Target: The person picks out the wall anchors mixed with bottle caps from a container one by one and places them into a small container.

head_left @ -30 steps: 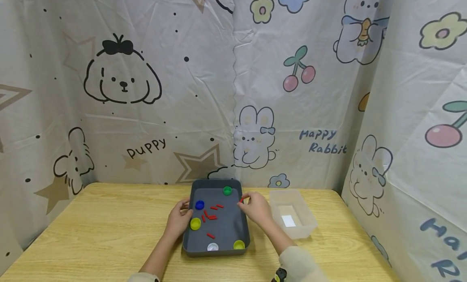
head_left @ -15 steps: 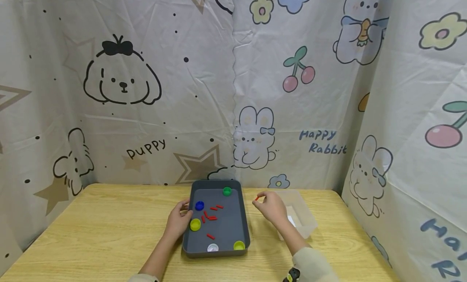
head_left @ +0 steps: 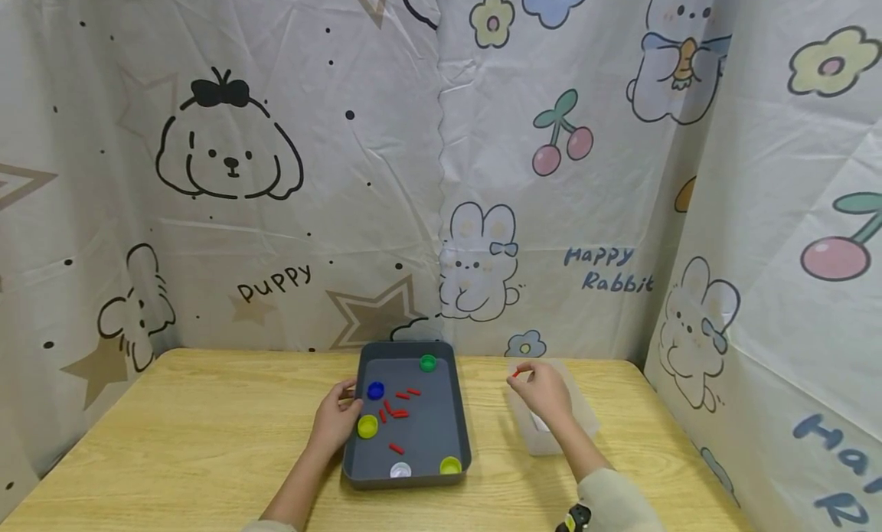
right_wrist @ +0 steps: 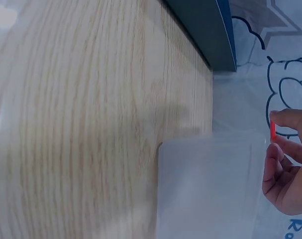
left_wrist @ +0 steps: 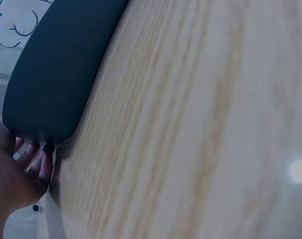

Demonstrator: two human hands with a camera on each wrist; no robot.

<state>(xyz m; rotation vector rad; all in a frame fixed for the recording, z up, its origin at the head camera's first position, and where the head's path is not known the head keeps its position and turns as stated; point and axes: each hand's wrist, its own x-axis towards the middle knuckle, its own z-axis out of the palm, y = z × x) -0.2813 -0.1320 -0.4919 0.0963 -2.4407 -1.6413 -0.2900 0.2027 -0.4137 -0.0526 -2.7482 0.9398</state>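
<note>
A dark grey tray (head_left: 441, 409) lies on the table, holding several small red sticks (head_left: 396, 448) in its middle and left part. My left hand (head_left: 336, 417) grips the tray's left wall; in the left wrist view, its curled fingers (left_wrist: 44, 167) meet the tray's side. Between thumb and fingertips, my right hand (head_left: 547, 394) pinches one red stick (right_wrist: 272, 130). That hand is above the left side of a translucent plastic box (head_left: 582, 417), and the forearm hides part of the box.
Inside the tray stand small round cups: a green one (head_left: 428, 363), a blue one (head_left: 375, 390), a clear one (head_left: 400, 469) and two yellow ones (head_left: 367, 426). A patterned cloth (head_left: 386, 172) hangs behind the wooden table (head_left: 227, 425).
With the red stick pinched, my right hand has moved rightward from the tray's right rim to above the translucent box. My left hand has stayed at the tray's left wall.
</note>
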